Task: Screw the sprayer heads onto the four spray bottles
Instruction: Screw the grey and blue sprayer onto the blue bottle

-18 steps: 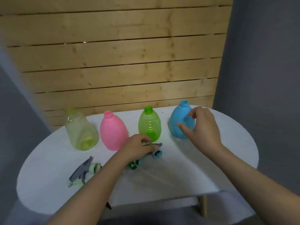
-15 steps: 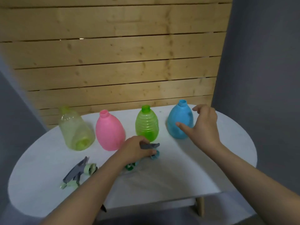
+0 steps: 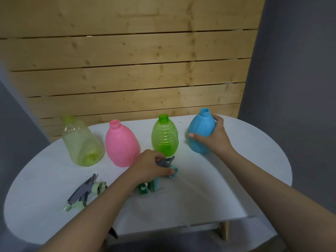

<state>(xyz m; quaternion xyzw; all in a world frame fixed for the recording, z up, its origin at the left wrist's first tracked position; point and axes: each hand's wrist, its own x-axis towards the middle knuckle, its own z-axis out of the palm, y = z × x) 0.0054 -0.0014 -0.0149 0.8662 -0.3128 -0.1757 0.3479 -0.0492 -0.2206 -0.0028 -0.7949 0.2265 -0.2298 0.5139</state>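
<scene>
Four open-necked bottles stand in a row on the white table (image 3: 218,188): a clear yellow-green bottle (image 3: 80,142), a pink bottle (image 3: 121,144), a ribbed green bottle (image 3: 164,137) and a blue bottle (image 3: 199,131). My right hand (image 3: 212,138) is wrapped around the blue bottle's right side. My left hand (image 3: 152,167) grips a grey sprayer head with a blue collar (image 3: 170,167) just in front of the green bottle. A green-collared sprayer head (image 3: 144,187) lies partly hidden under my left wrist. A grey sprayer head with a pale green collar (image 3: 85,192) lies at the front left.
A wooden slat wall (image 3: 136,70) rises right behind the bottles. Grey walls flank it on both sides. The table's front edge runs close below my forearms, with a wooden leg (image 3: 224,231) under its right side.
My right hand has closed around the blue bottle, which it was only reaching toward before. My left hand stays on the blue-collared sprayer head. The camera has shifted slightly.
</scene>
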